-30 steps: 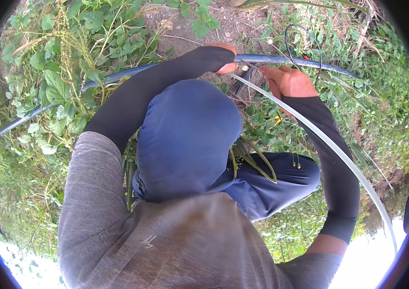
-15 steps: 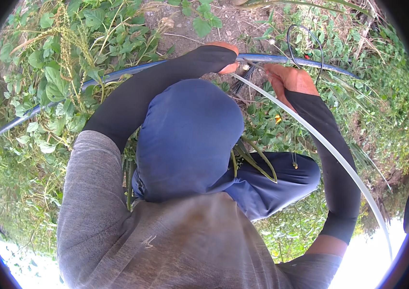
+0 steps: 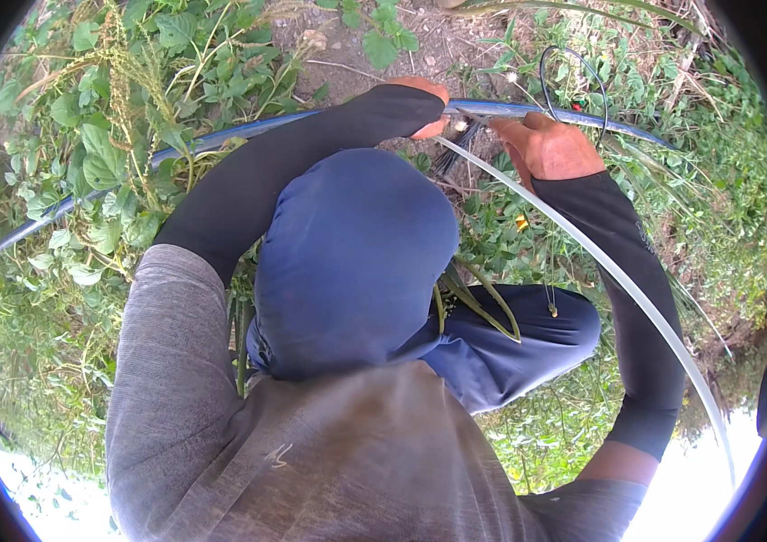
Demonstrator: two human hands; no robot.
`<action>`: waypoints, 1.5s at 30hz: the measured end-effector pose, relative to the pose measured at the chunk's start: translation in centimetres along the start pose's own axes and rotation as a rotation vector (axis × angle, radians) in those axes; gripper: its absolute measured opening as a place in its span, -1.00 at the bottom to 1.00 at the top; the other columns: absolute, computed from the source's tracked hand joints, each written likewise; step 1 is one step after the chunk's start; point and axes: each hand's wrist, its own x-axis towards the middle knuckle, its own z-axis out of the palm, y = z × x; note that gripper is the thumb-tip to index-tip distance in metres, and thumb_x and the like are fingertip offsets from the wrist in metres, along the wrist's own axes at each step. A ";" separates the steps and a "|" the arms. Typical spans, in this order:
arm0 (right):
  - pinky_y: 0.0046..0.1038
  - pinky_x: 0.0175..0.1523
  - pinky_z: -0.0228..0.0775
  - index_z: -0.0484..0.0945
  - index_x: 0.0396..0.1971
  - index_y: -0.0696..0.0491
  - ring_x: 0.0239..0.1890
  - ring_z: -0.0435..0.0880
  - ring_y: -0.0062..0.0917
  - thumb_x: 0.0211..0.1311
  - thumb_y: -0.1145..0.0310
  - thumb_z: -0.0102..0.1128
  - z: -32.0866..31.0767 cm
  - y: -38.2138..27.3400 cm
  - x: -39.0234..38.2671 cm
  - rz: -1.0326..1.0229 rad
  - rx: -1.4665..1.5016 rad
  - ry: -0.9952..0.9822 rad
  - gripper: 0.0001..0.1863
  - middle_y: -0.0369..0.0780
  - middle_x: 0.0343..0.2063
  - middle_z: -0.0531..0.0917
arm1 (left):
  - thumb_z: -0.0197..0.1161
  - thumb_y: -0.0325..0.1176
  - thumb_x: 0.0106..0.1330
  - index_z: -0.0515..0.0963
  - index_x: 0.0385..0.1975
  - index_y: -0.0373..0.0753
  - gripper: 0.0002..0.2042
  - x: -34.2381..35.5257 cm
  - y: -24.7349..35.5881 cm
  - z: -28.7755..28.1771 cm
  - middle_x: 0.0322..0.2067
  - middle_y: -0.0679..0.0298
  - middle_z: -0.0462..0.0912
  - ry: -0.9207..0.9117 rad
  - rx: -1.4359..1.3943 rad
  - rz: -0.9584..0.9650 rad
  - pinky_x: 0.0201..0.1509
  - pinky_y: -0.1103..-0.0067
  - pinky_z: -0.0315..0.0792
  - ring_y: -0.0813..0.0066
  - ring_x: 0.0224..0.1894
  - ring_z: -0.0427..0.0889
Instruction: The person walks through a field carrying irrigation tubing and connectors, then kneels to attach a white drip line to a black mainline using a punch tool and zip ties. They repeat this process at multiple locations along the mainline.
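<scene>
My left hand [image 3: 428,104] is closed around a blue hose [image 3: 501,109] and the end of a whitish translucent tube [image 3: 573,230], holding them side by side beyond my knee. A thin dark strip [image 3: 472,117] runs from my left hand toward my right. The fingertips of my right hand [image 3: 553,146] are pinched together at the strip's other end, just nearer than the hose. From my left hand the tube bends back past my right forearm. A thin black loop [image 3: 573,50] stands up around the hose beyond my right hand.
Below the hands lies a bundle of thin black strands [image 3: 455,152]. Leafy weeds [image 3: 108,163] crowd the left, and bare soil [image 3: 446,41] shows at the far side. My raised knee [image 3: 356,244] in blue trousers comes up between my arms. Long green leaves [image 3: 483,303] cross my other leg.
My right hand has shifted slightly to the right and turned, with more of its back showing. The left hand, hose and tube look unmoved.
</scene>
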 end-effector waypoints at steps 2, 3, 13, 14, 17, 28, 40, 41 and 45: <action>-0.28 -0.42 0.47 0.58 -0.16 0.02 -0.52 0.60 -0.19 0.13 0.45 0.10 -0.9 0.0 0.6 -0.075 -0.108 -0.062 -0.74 -0.07 -0.50 0.57 | 0.07 -0.17 0.25 0.51 -0.25 -0.31 -0.69 -0.2 0.1 0.1 -0.46 0.01 0.60 0.024 0.015 0.006 -0.23 0.25 0.45 0.04 -0.30 0.61; -0.28 -0.44 0.47 0.58 -0.16 0.02 -0.52 0.60 -0.19 0.13 0.44 0.09 -1.2 0.1 1.0 -0.113 -0.160 -0.093 -0.74 -0.07 -0.49 0.57 | 0.07 -0.18 0.25 0.51 -0.25 -0.31 -0.70 -0.3 0.2 0.0 -0.46 0.02 0.60 0.037 0.026 0.013 -0.24 0.25 0.45 0.05 -0.31 0.61; -0.38 -0.37 0.38 0.58 -0.19 0.11 -0.58 0.55 -0.34 0.22 0.33 0.01 -1.2 -0.7 3.2 0.425 0.386 -0.253 -0.75 -0.09 -0.60 0.61 | 0.09 -0.23 0.23 0.50 -0.30 -0.29 -0.76 -0.3 -0.2 0.5 -0.52 0.04 0.60 0.129 0.074 0.054 -0.32 0.25 0.47 0.04 -0.41 0.61; -0.40 -0.37 0.37 0.58 -0.20 0.12 -0.59 0.54 -0.34 0.22 0.33 0.01 -1.0 -0.4 2.8 0.457 0.426 -0.272 -0.75 -0.08 -0.59 0.62 | 0.09 -0.23 0.23 0.51 -0.30 -0.29 -0.76 -0.4 -0.1 0.3 -0.53 0.04 0.60 0.126 0.074 0.066 -0.33 0.25 0.46 0.04 -0.41 0.61; -0.32 -0.39 0.43 0.52 -0.14 0.08 -0.57 0.58 -0.26 0.15 0.42 0.03 0.2 0.4 2.2 0.011 -0.005 -0.133 -0.74 -0.10 -0.60 0.55 | 0.09 -0.24 0.23 0.51 -0.32 -0.30 -0.77 -0.4 -0.3 0.1 -0.54 0.04 0.59 0.120 0.061 0.047 -0.35 0.25 0.46 0.04 -0.43 0.61; -0.54 -0.52 0.28 0.52 -0.16 0.25 -0.65 0.42 -0.59 0.26 0.36 -0.04 -0.1 -0.5 3.9 0.820 1.042 -0.337 -0.71 -0.28 -0.58 0.53 | 0.10 -0.26 0.19 0.52 -0.41 -0.27 -0.80 0.5 -1.3 1.4 -0.55 0.05 0.58 0.244 0.058 0.132 -0.39 0.26 0.47 0.06 -0.43 0.60; -0.45 -0.55 0.38 0.52 -0.24 0.21 -0.64 0.51 -0.46 0.17 0.48 -0.04 1.9 -0.1 4.3 0.659 0.906 -0.206 -0.78 -0.23 -0.66 0.45 | 0.12 -0.27 0.17 0.52 -0.44 -0.30 -0.80 0.4 -1.6 1.8 -0.54 0.05 0.58 0.370 0.097 0.181 -0.40 0.27 0.46 0.06 -0.45 0.59; -0.44 -0.52 0.38 0.53 -0.22 0.22 -0.63 0.51 -0.46 0.18 0.47 -0.04 2.0 -0.1 4.2 0.643 0.865 -0.208 -0.77 -0.23 -0.65 0.47 | 0.12 -0.28 0.17 0.52 -0.44 -0.30 -0.80 0.3 -1.4 1.8 -0.54 0.05 0.58 0.370 0.100 0.175 -0.41 0.27 0.46 0.06 -0.45 0.59; -0.29 -0.38 0.45 0.52 -0.20 0.19 -0.55 0.61 -0.27 0.18 0.46 -0.03 1.4 -1.5 4.3 0.344 0.166 -0.260 -0.77 -0.04 -0.54 0.59 | 0.11 -0.28 0.17 0.51 -0.42 -0.30 -0.81 0.4 -1.5 1.5 -0.56 0.06 0.57 0.333 0.101 0.153 -0.42 0.27 0.45 0.07 -0.47 0.59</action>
